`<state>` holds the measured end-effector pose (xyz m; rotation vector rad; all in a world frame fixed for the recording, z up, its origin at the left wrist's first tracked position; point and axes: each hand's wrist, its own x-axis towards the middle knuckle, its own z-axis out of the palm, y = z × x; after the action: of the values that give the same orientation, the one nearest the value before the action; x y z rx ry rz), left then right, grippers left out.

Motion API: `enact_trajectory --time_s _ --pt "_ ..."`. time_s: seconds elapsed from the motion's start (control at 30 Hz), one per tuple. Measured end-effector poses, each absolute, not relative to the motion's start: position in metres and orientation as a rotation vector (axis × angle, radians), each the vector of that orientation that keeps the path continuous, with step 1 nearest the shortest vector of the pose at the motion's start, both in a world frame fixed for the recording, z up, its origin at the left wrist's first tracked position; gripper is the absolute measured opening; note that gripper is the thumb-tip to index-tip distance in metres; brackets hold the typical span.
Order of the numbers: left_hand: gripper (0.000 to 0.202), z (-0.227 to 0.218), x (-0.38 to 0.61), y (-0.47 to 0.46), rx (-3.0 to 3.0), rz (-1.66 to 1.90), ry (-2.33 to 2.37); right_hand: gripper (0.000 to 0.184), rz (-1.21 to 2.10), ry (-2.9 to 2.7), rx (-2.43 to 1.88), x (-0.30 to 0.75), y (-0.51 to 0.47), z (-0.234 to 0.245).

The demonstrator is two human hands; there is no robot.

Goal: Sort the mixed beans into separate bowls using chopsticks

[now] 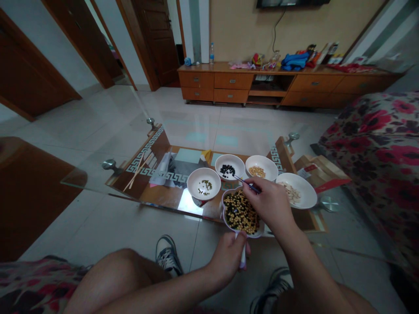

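Observation:
My left hand grips the white handle of a shallow white dish, which is heaped with mixed dark and yellow beans. My right hand pinches a thin dark tool, perhaps tweezers, with its tip over the gap between the dish and a white bowl of black beans. Nearby on the glass stand a white bowl of a few green beans, a white bowl of yellow beans, and a white bowl of pale seeds. My right hand partly hides the pale-seed bowl.
The bowls rest on a glass tabletop with metal fittings at its corners. Loose wooden sticks and a cardboard box lie beneath it. A floral sofa stands at right, and a wooden cabinet stands at the back.

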<state>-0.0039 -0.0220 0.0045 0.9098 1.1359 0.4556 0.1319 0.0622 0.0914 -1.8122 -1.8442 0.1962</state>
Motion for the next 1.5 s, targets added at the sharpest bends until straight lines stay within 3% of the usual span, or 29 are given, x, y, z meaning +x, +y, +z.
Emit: enact_trajectory --time_s 0.57,0.97,1.5 --pt "0.065 0.000 -0.004 -0.024 0.878 0.457 1.140 0.029 0.146 -1.796 -1.923 0.143 0.054 0.097" --pt "0.069 0.002 -0.005 -0.022 0.914 0.451 1.137 0.019 0.615 -2.181 -1.951 0.152 0.045 0.089" --pt "0.070 0.007 -0.005 -0.022 0.887 0.454 1.131 0.012 0.661 -2.251 -1.957 0.150 0.044 0.086"
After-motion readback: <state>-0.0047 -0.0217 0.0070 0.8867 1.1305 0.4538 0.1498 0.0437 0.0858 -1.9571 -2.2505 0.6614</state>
